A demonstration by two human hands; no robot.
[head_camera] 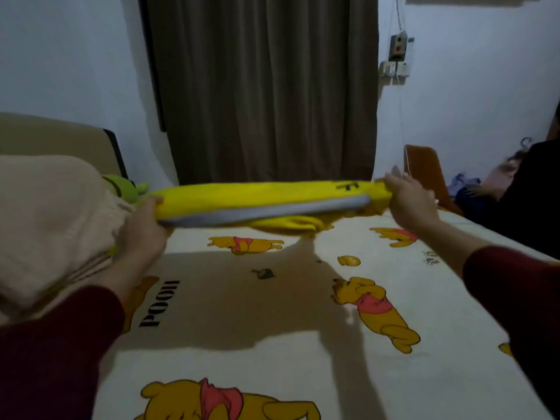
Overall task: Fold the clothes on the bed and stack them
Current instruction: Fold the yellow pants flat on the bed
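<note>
Head view: yellow garment [242, 197], grey-edged, stretched flat between both hands.

The yellow cloth garment [260, 197] with a grey band looks soft and matt. The cream cartoon-bear bed sheet [272, 368] is smooth cotton-like fabric. The beige blanket [51, 219] looks fuzzy; the brown curtain [263, 86] hangs in matt pleats.

bed [272, 298], cream sheet printed with yellow bears and the word POOH | 9 o'clock: beige cloth heap [51, 219] lying on it | 10 o'clock, behind the heap: green plush toy [122, 187] | 3 o'clock edge: dark bundle [497, 213], blurred
</note>
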